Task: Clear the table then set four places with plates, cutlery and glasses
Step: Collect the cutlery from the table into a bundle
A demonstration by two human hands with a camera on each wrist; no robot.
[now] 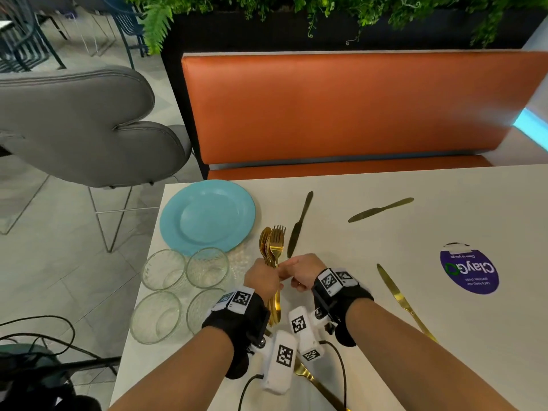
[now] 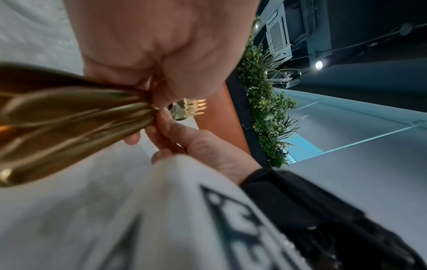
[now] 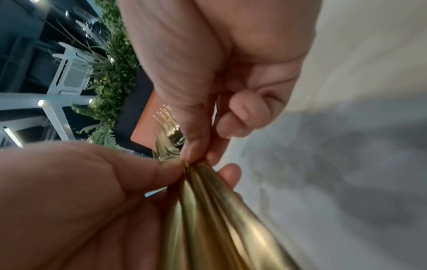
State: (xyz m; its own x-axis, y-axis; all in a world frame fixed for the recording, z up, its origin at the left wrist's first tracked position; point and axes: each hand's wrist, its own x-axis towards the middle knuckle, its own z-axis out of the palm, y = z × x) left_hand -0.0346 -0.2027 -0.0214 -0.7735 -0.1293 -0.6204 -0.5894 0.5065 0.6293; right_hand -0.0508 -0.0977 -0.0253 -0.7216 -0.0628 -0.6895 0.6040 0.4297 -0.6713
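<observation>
While the left hand [image 1: 262, 277] wraps its fingers tight around a bundle of gold forks and spoons [image 1: 274, 250], the right hand [image 1: 302, 271] meets it from the three o'clock side, thumb and forefinger pinched narrowly on the same handles. The bundle stands raised off the white table [image 1: 385, 247], tines and bowls pointing to twelve o'clock, handle ends hanging down past the left wrist toward six. In the left wrist view the fist [image 2: 161, 54] is clenched around the gold handles [image 2: 80, 118], which fan out toward the camera, and the fork tines show just past the knuckles. The right wrist view shows the right thumb and forefinger closed on the handles where they bunch together [image 3: 196, 182], the other fingers curled in toward the palm; whether they also touch the metal cannot be told.

At eleven o'clock from the hands lies a blue plate [image 1: 207, 216], with four clear glass bowls [image 1: 184, 289] clustered at nine o'clock, near the table's left edge. Loose knives lie on the table: a dark one [image 1: 299, 225] at twelve o'clock, just beside the fork tines; another [image 1: 381, 209] at one o'clock, well apart; a gold knife [image 1: 400, 298] at three o'clock, running toward the near edge. A further gold piece [image 1: 314, 381] lies at six, partly hidden beneath the wrist rigs. A purple round sticker [image 1: 468, 269] sits at three o'clock, beyond the gold knife. An orange bench [image 1: 341, 114] lines the table's far side, and a grey chair [image 1: 83, 123] stands at ten o'clock.
</observation>
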